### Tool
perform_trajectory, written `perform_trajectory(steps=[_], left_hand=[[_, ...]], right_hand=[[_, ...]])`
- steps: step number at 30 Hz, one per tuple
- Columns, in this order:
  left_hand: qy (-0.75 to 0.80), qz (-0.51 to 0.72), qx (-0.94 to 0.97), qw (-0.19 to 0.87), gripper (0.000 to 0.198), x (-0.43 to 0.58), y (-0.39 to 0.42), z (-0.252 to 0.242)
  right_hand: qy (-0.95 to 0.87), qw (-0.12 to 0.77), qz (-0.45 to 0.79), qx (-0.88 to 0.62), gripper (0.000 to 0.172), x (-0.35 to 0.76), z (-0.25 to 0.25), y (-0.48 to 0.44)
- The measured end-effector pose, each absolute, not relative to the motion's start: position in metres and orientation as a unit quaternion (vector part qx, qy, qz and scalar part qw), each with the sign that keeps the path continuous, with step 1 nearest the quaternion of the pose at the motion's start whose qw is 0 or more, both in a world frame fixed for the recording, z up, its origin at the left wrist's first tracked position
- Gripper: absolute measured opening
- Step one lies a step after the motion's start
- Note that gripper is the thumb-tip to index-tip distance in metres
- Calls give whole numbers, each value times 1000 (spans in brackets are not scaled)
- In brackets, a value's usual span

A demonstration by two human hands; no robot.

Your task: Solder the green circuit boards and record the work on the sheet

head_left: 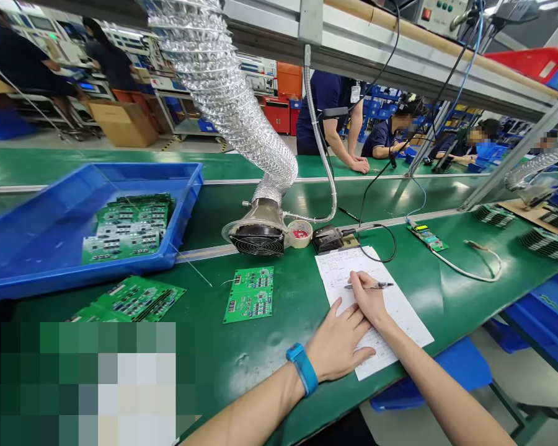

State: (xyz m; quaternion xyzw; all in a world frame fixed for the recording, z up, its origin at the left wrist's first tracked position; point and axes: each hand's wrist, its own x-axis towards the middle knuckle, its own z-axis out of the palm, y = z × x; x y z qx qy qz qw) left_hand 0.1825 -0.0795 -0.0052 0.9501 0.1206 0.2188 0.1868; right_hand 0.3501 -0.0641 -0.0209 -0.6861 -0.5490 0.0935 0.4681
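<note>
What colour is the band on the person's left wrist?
The wristband is bright blue, as the head view shows.

The paper form [381, 303] lies on the workbench [283, 347], under the left hand [337, 344] and the right hand [369, 300], which holds a pen [369, 285] over it. Left of the form lie a pair of circuit boards [248, 295], then further boards [137, 298] and a plastic tray [74, 272] with more circuit boards [125, 226] stacked in it. Directly behind the form stand a soldering station [328, 238], a roll of tape [300, 233] and a fume extractor nozzle [255, 229], while behind and to its right lie a single circuit board [426, 236] and a looped cable [474, 266].
</note>
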Motion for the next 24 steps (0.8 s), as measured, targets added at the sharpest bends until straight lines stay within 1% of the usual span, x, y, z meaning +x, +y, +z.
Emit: perform_trajectory(steps=[3,4,7,9,12,16,17,21,23,24], left_hand=[[132,300,922,205,24,182,-79,-7],[154,342,901,218,21,182,-80,-7],[221,440,824,281,28,182,-85,-5],[211,445,806,328,34,183,-89,-4],[163,425,812,366,32,183,-92,-1],[125,416,808,399,46,181,-92,3],[126,416,801,411,46,182,-92,4],[175,421,763,458,28,184,-92,7],[194,412,760,464,27,184,-92,8],[192,401,771,457,31,184,-91,7]], right_hand=[[-573,461,47,-676,45,351,-21,-68],[-581,459,27,-671,46,351,-21,-69],[-610,445,-27,-655,47,349,-20,-75],[-628,434,-52,-644,48,345,-20,-78],[-647,418,-69,-634,48,340,-19,-81],[-648,407,-59,-641,48,339,-18,-83],[-645,406,-51,-645,48,339,-19,-83],[-627,415,-7,-659,51,339,-20,-82],[-610,429,19,-666,53,339,-21,-81],[-598,439,32,-670,54,340,-21,-80]])
